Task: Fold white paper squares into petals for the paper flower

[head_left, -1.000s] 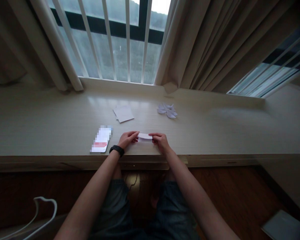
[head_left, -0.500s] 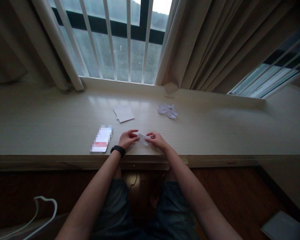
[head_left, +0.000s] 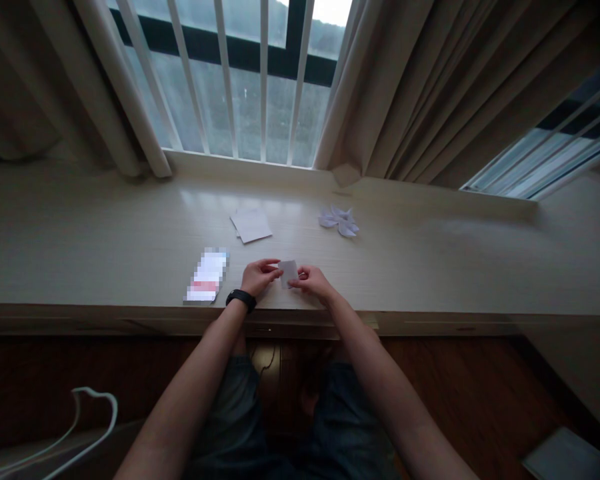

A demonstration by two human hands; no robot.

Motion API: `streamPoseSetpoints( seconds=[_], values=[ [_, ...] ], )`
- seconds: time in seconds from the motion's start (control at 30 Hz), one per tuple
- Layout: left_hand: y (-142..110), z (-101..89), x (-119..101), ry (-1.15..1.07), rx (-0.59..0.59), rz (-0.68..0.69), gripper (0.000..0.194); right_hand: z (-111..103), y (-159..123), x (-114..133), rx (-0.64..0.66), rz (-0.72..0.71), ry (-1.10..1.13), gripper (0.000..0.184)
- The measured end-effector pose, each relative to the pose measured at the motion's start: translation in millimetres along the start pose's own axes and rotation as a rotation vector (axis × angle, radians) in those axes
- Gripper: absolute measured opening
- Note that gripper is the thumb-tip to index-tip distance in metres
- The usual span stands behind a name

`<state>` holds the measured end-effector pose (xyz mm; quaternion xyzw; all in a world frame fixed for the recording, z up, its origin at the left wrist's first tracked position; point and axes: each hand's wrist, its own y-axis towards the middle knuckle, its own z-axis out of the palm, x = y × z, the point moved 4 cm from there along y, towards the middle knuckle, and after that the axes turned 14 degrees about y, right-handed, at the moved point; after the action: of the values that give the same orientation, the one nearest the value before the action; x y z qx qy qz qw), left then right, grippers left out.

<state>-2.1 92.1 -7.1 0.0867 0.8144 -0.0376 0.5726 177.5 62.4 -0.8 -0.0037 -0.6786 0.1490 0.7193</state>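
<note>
A small folded piece of white paper (head_left: 289, 272) is held just above the near part of the desk. My left hand (head_left: 260, 277), with a black band on the wrist, pinches its left edge between thumb and fingers. On the other side, my right hand (head_left: 312, 281) grips the paper's lower right edge. Farther back lies a short stack of square white paper sheets (head_left: 253, 226), slightly fanned. To the right of that stack are several folded white paper pieces (head_left: 340, 221) in a loose cluster.
A phone (head_left: 207, 275) with a blurred-out screen lies left of my left hand. The pale desk (head_left: 455, 267) runs beneath a barred window (head_left: 250, 100) with beige curtains (head_left: 400, 87). White cable-like loop (head_left: 111, 403) hangs at lower left.
The folded paper has turned from a tilted position to more upright, showing a broader square face. Both hands keep hold of it. The whole view has shifted slightly.
</note>
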Motion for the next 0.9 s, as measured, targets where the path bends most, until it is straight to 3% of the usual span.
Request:
streamPoseSetpoints(
  seconds=[0.1,0.3,0.6,0.9],
  values=[
    [-1.4,-0.3,-2.1,0.005,0.033,0.010,0.052,-1.9,1.2,6.3,-0.020,-0.017,0.008,0.046],
    [-2.9,0.4,-3.3,0.023,0.071,0.021,0.053,-0.8,10.5,3.4,-0.119,-0.182,0.111,0.051],
    [-3.0,0.7,-2.6,0.016,0.074,0.026,0.051,-2.0,11.9,-4.7,-0.181,-0.227,0.114,0.055],
    [-4.1,0.7,-7.0,-0.003,0.073,0.010,0.053,1.0,12.9,-3.1,-0.172,-0.276,0.088,0.044]
  ],
)
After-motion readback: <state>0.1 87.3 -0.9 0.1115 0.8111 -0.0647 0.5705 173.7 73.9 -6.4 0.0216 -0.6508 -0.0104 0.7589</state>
